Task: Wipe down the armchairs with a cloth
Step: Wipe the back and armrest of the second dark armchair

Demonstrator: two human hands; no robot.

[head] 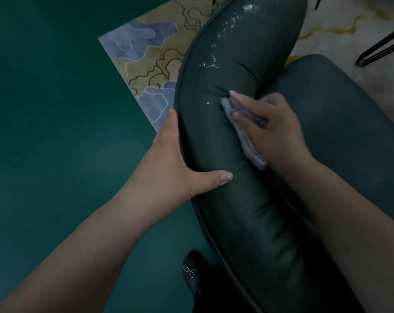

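A dark green leather armchair fills the middle and right; its curved padded back [241, 64] runs from the top down to the bottom, and the seat cushion [340, 105] lies to the right. White foamy droplets speckle the upper part of the back. My left hand [178, 159] grips the outer edge of the back, thumb on top, fingers hidden behind. My right hand [270, 129] presses a folded grey cloth [248, 136] against the inner face of the back, near the crease with the seat.
A teal floor [56, 132] spreads to the left. A patterned rug [151, 55] in beige and blue lies under the chair. Black metal hairpin legs [381, 48] stand at the upper right. A dark shoe with a bow [191, 272] shows at the bottom.
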